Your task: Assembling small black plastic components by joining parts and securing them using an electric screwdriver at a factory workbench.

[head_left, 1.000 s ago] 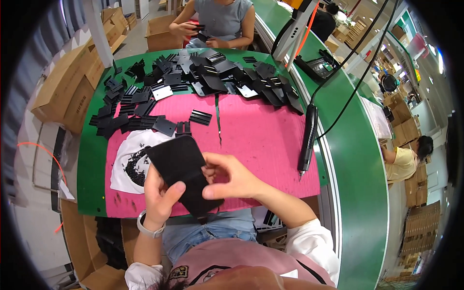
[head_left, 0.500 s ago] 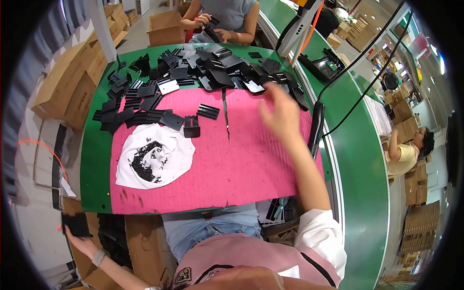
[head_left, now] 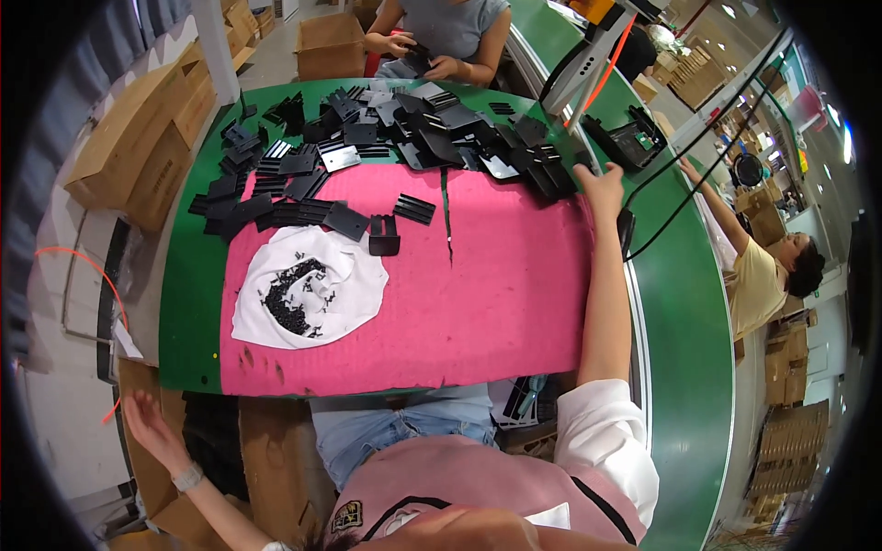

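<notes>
My left hand [head_left: 152,430] is out at the lower left above an open cardboard box [head_left: 266,455], fingers apart and nothing in them. Dark pieces lie inside that box. My right hand [head_left: 602,191] reaches to the table's right edge, beside the right end of a pile of black plastic brackets [head_left: 432,138]. Its thumb and fingers are apart, with nothing visible between them. A black tool handle on a cable [head_left: 627,237] shows partly behind the right wrist. On the pink mat [head_left: 496,294], a white cloth [head_left: 358,294] carries many small black screws [head_left: 289,298]. Two brackets [head_left: 414,208] lie nearby.
Across the green table [head_left: 188,303], another person [head_left: 450,41] handles a black piece. Cardboard boxes [head_left: 129,147] stand at the left. A metal rail and green bench [head_left: 684,367] run along the right; a black tray [head_left: 629,138] sits there. Further right is a person in yellow [head_left: 763,280].
The black plate in my left hand is gone from it, and the fingers are spread. My right hand has moved right, from over the mat to the table's edge.
</notes>
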Demonstrator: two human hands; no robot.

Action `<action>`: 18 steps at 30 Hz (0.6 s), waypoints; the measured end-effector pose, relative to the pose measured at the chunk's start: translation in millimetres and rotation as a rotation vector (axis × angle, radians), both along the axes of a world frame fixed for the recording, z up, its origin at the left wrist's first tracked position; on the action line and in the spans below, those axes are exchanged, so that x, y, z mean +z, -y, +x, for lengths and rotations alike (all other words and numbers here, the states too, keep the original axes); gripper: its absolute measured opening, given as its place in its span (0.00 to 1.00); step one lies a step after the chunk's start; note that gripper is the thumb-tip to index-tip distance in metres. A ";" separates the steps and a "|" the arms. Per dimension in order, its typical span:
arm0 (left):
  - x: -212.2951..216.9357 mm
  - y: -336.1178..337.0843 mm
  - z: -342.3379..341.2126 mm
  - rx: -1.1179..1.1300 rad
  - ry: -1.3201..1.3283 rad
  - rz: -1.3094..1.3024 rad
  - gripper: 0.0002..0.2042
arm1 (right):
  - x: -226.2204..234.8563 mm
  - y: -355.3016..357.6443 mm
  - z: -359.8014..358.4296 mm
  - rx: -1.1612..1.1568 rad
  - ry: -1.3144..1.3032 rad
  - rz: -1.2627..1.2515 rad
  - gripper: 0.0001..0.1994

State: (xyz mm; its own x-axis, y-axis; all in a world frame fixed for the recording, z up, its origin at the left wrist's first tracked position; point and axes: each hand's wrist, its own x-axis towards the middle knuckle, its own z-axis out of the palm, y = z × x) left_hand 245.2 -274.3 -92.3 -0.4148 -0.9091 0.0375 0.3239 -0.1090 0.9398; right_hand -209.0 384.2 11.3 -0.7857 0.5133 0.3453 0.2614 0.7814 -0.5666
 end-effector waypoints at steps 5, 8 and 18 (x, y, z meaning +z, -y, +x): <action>98.3 -146.4 -124.7 -0.610 -0.110 -0.140 0.21 | 38.6 93.1 67.5 0.540 -0.465 -0.178 0.32; 116.9 -241.0 -198.6 -1.080 -0.037 -0.260 0.30 | 48.2 154.3 128.8 0.932 -0.494 0.038 0.32; 111.9 -272.3 -253.5 -1.062 0.012 0.016 0.19 | 8.6 193.7 115.0 1.160 -0.132 -0.207 0.29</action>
State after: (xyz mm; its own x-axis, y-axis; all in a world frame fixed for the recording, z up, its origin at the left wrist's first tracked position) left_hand -8.3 -2.0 19.6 -0.9965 -0.0808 0.0192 0.0458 -0.3425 0.9384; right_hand -94.0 190.5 20.0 -0.7830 -0.4268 0.4525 -0.6126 0.4034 -0.6797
